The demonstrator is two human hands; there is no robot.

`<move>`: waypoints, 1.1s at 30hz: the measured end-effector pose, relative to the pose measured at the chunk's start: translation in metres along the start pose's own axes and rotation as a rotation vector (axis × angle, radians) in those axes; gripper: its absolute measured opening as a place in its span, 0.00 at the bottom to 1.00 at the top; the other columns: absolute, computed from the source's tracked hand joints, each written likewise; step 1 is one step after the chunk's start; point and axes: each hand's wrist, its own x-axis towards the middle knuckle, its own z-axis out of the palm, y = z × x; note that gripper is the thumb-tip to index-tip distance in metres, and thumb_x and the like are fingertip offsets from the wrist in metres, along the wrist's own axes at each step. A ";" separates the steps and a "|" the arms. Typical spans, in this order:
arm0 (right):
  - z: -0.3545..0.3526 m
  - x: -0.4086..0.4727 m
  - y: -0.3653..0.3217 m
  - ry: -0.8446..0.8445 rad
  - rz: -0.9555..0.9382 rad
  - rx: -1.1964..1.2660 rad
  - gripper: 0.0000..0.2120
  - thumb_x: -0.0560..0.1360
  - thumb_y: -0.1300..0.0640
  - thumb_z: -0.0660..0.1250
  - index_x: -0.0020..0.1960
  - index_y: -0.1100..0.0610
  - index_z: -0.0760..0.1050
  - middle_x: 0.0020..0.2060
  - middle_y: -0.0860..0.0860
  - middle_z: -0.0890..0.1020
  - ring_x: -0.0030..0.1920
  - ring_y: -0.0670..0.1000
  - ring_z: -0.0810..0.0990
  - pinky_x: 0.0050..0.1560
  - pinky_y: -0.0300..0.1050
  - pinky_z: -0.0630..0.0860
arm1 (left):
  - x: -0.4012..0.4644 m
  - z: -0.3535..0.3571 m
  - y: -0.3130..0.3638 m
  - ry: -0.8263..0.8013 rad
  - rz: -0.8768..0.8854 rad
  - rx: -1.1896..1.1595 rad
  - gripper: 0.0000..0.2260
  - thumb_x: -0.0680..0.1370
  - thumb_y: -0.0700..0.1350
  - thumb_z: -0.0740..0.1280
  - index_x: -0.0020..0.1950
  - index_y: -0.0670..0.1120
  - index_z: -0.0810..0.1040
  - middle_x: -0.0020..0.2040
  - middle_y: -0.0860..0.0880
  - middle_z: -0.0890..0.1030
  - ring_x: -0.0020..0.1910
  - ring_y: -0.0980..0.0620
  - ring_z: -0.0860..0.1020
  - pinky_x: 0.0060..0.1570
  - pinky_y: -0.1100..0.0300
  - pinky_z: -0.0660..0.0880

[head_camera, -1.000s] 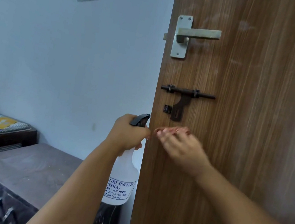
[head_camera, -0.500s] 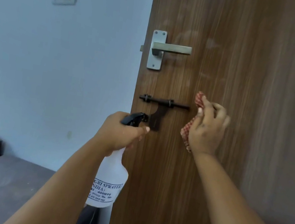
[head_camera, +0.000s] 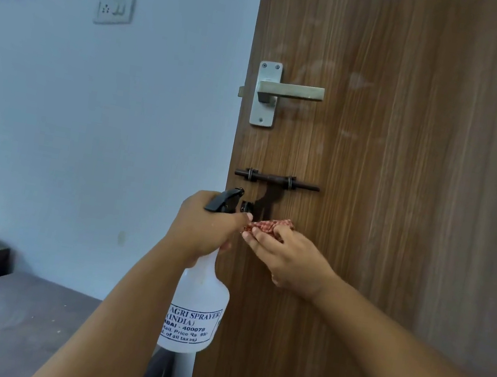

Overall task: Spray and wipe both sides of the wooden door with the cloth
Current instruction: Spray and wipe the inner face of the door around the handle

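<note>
We're wiping: right hand (head_camera: 289, 261) presses the cloth (head_camera: 268, 226) flat-fingered to the door (head_camera: 400, 214); left hand (head_camera: 204, 228) grips the sprayer (head_camera: 196, 308). Next, sweep right.

On the door (head_camera: 400, 214), the handle (head_camera: 289, 91) sits above the latch (head_camera: 276, 180); the cloth (head_camera: 270, 226) lies just below the latch, the spray bottle (head_camera: 196, 308) at its left.
</note>
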 end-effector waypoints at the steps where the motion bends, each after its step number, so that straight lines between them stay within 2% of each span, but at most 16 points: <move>1: -0.004 -0.001 0.014 -0.031 -0.024 -0.011 0.32 0.71 0.56 0.68 0.74 0.57 0.67 0.66 0.54 0.76 0.56 0.58 0.75 0.47 0.51 0.80 | 0.000 0.000 0.000 -0.001 0.001 0.001 0.10 0.76 0.45 0.74 0.45 0.38 0.81 0.43 0.36 0.83 0.25 0.52 0.76 0.26 0.65 0.73; 4: -0.017 -0.013 0.063 0.015 0.210 -0.040 0.28 0.76 0.56 0.62 0.76 0.56 0.64 0.67 0.55 0.75 0.56 0.59 0.75 0.50 0.51 0.78 | 0.003 -0.001 0.001 0.008 -0.003 0.001 0.10 0.76 0.45 0.73 0.47 0.39 0.80 0.45 0.37 0.83 0.27 0.51 0.76 0.26 0.67 0.73; 6: -0.023 -0.034 0.085 0.133 0.431 -0.047 0.23 0.76 0.58 0.61 0.71 0.58 0.71 0.63 0.56 0.78 0.51 0.60 0.74 0.48 0.53 0.78 | 0.003 -0.002 0.000 0.005 0.000 -0.001 0.11 0.77 0.46 0.73 0.49 0.39 0.80 0.45 0.36 0.83 0.28 0.51 0.76 0.27 0.67 0.73; 8: -0.025 -0.048 0.086 0.183 0.548 -0.030 0.21 0.77 0.58 0.57 0.68 0.58 0.75 0.60 0.56 0.79 0.49 0.61 0.72 0.44 0.56 0.79 | 0.002 0.000 0.000 -0.014 0.008 0.011 0.10 0.77 0.47 0.73 0.48 0.40 0.80 0.45 0.37 0.83 0.29 0.51 0.76 0.28 0.67 0.73; 10: -0.029 -0.041 0.079 0.209 0.687 0.049 0.22 0.77 0.57 0.55 0.67 0.57 0.76 0.59 0.56 0.79 0.51 0.60 0.71 0.44 0.56 0.79 | 0.000 0.003 0.001 -0.031 0.019 0.011 0.08 0.77 0.46 0.73 0.47 0.42 0.80 0.45 0.38 0.83 0.28 0.51 0.76 0.28 0.66 0.73; 12: -0.038 -0.019 0.072 0.370 0.971 0.225 0.19 0.79 0.57 0.55 0.66 0.57 0.76 0.59 0.55 0.77 0.54 0.58 0.71 0.49 0.51 0.76 | 0.001 0.005 0.002 -0.028 0.024 0.001 0.08 0.77 0.45 0.73 0.47 0.41 0.79 0.45 0.37 0.83 0.27 0.52 0.75 0.29 0.64 0.73; 13: -0.044 -0.006 0.071 0.456 1.042 0.290 0.17 0.80 0.58 0.57 0.67 0.56 0.75 0.59 0.54 0.76 0.55 0.56 0.70 0.50 0.48 0.73 | 0.002 0.006 0.002 -0.026 0.023 -0.005 0.09 0.77 0.45 0.73 0.48 0.40 0.79 0.45 0.37 0.83 0.26 0.52 0.75 0.29 0.63 0.73; 14: -0.049 0.006 0.067 0.478 1.013 0.327 0.17 0.81 0.59 0.59 0.68 0.55 0.74 0.59 0.53 0.76 0.56 0.55 0.70 0.51 0.46 0.71 | 0.002 0.006 0.001 -0.025 0.019 -0.009 0.09 0.77 0.45 0.73 0.48 0.40 0.79 0.45 0.36 0.82 0.26 0.52 0.75 0.29 0.63 0.74; 15: -0.052 0.017 0.065 0.416 0.894 0.321 0.17 0.81 0.58 0.61 0.69 0.55 0.73 0.60 0.52 0.76 0.55 0.54 0.71 0.50 0.45 0.71 | 0.003 0.007 0.002 -0.024 0.019 -0.016 0.09 0.77 0.45 0.73 0.49 0.39 0.80 0.45 0.36 0.82 0.26 0.52 0.75 0.29 0.64 0.73; 17: -0.051 0.033 0.054 0.184 0.674 0.240 0.21 0.79 0.56 0.64 0.71 0.54 0.70 0.61 0.51 0.77 0.55 0.53 0.72 0.48 0.44 0.76 | 0.004 0.010 0.002 -0.024 0.025 -0.020 0.09 0.76 0.45 0.73 0.49 0.39 0.79 0.46 0.36 0.82 0.28 0.51 0.75 0.28 0.65 0.73; 19: -0.049 0.041 0.050 0.046 0.681 0.133 0.24 0.75 0.58 0.69 0.70 0.57 0.69 0.60 0.53 0.77 0.54 0.53 0.73 0.44 0.44 0.78 | 0.006 0.012 0.002 -0.020 0.032 -0.022 0.09 0.77 0.45 0.73 0.49 0.39 0.79 0.46 0.36 0.82 0.29 0.50 0.75 0.27 0.66 0.72; 22: -0.051 0.042 0.053 0.002 0.717 0.036 0.21 0.70 0.60 0.73 0.62 0.58 0.74 0.52 0.53 0.78 0.49 0.54 0.75 0.35 0.43 0.77 | 0.007 0.013 0.000 -0.017 0.028 -0.023 0.09 0.77 0.45 0.73 0.48 0.40 0.80 0.45 0.36 0.82 0.28 0.51 0.76 0.28 0.66 0.72; 24: -0.050 0.030 0.060 0.005 0.725 0.017 0.20 0.71 0.58 0.73 0.61 0.57 0.74 0.51 0.52 0.78 0.47 0.53 0.74 0.34 0.42 0.77 | 0.007 0.012 0.000 -0.021 0.018 -0.025 0.09 0.77 0.45 0.73 0.47 0.40 0.80 0.44 0.37 0.82 0.27 0.51 0.76 0.29 0.65 0.72; 27: -0.053 0.016 0.067 0.024 0.796 0.173 0.16 0.78 0.56 0.65 0.65 0.55 0.73 0.56 0.52 0.77 0.53 0.54 0.73 0.44 0.45 0.77 | 0.013 0.006 0.000 -0.026 0.006 0.007 0.09 0.76 0.46 0.73 0.47 0.41 0.80 0.42 0.39 0.83 0.26 0.53 0.76 0.30 0.63 0.73; 31: -0.072 0.033 0.087 0.307 1.213 0.632 0.18 0.79 0.53 0.65 0.68 0.50 0.72 0.63 0.50 0.76 0.63 0.52 0.74 0.62 0.46 0.71 | 0.023 -0.005 0.008 -0.038 0.004 0.029 0.09 0.76 0.46 0.73 0.47 0.41 0.79 0.38 0.43 0.81 0.26 0.54 0.76 0.28 0.65 0.73; 33: -0.079 0.046 0.091 0.339 1.111 0.456 0.20 0.80 0.54 0.65 0.71 0.48 0.70 0.64 0.50 0.76 0.63 0.52 0.73 0.61 0.43 0.68 | 0.025 -0.008 0.013 -0.088 0.007 0.042 0.09 0.76 0.47 0.74 0.45 0.42 0.78 0.33 0.47 0.78 0.24 0.55 0.74 0.28 0.65 0.73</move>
